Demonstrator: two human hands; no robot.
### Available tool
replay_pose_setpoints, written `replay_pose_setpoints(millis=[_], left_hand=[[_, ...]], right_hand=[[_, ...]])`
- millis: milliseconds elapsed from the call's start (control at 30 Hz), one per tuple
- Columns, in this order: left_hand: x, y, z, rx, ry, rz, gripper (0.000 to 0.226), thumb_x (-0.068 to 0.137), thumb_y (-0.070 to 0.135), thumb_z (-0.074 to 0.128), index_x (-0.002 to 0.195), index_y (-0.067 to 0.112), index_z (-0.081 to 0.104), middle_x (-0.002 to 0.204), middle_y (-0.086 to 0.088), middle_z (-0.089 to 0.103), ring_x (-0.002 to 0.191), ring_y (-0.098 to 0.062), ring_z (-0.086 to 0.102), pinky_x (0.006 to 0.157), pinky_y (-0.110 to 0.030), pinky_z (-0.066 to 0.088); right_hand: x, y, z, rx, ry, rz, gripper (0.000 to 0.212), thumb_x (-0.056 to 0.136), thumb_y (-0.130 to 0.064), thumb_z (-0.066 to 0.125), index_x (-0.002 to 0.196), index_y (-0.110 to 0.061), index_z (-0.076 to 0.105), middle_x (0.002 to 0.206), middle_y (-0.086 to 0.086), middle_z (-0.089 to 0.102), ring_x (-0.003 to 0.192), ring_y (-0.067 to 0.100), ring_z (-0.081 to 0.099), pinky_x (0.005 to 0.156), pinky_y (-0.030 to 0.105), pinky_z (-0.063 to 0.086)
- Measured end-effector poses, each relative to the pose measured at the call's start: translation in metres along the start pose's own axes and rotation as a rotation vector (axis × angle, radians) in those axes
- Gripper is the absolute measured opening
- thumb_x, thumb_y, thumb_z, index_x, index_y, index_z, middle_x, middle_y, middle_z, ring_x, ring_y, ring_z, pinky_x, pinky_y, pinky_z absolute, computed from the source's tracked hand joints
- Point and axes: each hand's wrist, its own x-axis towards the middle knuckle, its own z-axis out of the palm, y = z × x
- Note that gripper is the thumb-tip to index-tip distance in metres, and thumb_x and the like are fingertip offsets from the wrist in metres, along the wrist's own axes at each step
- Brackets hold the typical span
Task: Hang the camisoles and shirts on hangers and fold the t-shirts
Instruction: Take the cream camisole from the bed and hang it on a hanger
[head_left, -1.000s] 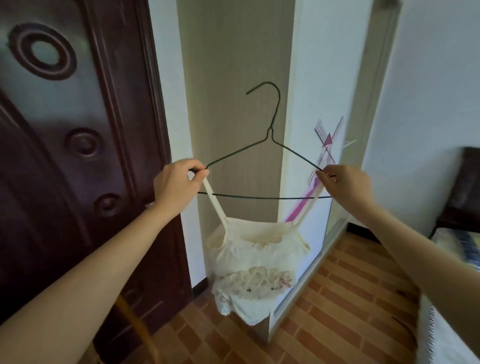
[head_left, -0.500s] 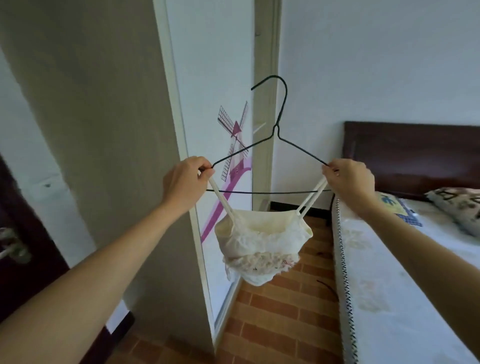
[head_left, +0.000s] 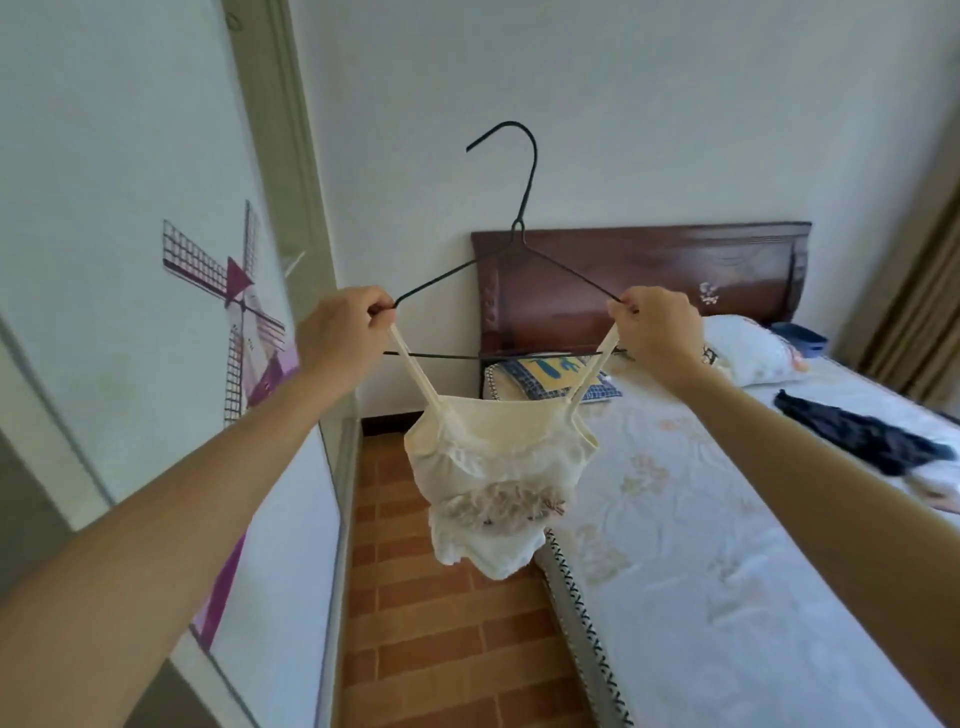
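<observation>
Mid-frame: left hand (head_left: 340, 332) pinches the left end of the wire hanger (head_left: 524, 228), fingers curled on wire and strap. Right hand (head_left: 657, 330) does the same at the right end. Hanger upright, hook at top centre in front of the bare wall. Cream camisole (head_left: 498, 483) hangs from both straps below the bar, hem free above the brick floor (head_left: 447, 634). Floor strip is narrow: wardrobe door (head_left: 130, 260) at left, bed (head_left: 727, 571) edge at right. Headboard (head_left: 675, 270) behind. Dark garment (head_left: 862, 434) lies on the bed, right edge of frame.
</observation>
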Motion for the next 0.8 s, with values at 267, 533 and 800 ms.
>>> replay_pose_setpoints(millis=[267,533,800], left_hand=[[0.057,-0.017,0.069,-0.132,-0.055,0.082,0.016,0.094,0.022,0.060,0.102,0.014,0.071,0.103,-0.005,0.070,0.090,-0.028,0.063,0.074,-0.038,0.049],[0.118,-0.042,0.145,-0.115,-0.058,0.066,0.015,0.094,0.020,0.059,0.101,0.012,0.070,0.102,-0.005,0.068,0.081,-0.017,0.054,0.068,-0.030,0.035],[0.202,-0.054,0.218,-0.032,-0.015,-0.037,0.014,0.094,0.021,0.059,0.101,0.016,0.070,0.100,-0.002,0.069,0.082,-0.019,0.057,0.067,-0.029,0.036]], right_hand=[[0.033,0.024,0.029,-0.079,0.009,0.079,0.034,0.098,-0.036,0.052,0.091,-0.009,0.072,0.086,0.012,0.070,0.084,0.035,0.064,0.065,0.032,0.040],[0.111,0.040,0.095,-0.092,-0.014,0.031,0.033,0.098,-0.035,0.053,0.090,-0.008,0.072,0.082,0.010,0.070,0.081,0.033,0.064,0.063,0.031,0.038],[0.218,0.065,0.170,-0.002,-0.050,-0.039,0.031,0.097,-0.034,0.057,0.085,-0.009,0.071,0.077,0.010,0.071,0.076,0.032,0.065,0.062,0.033,0.044]])
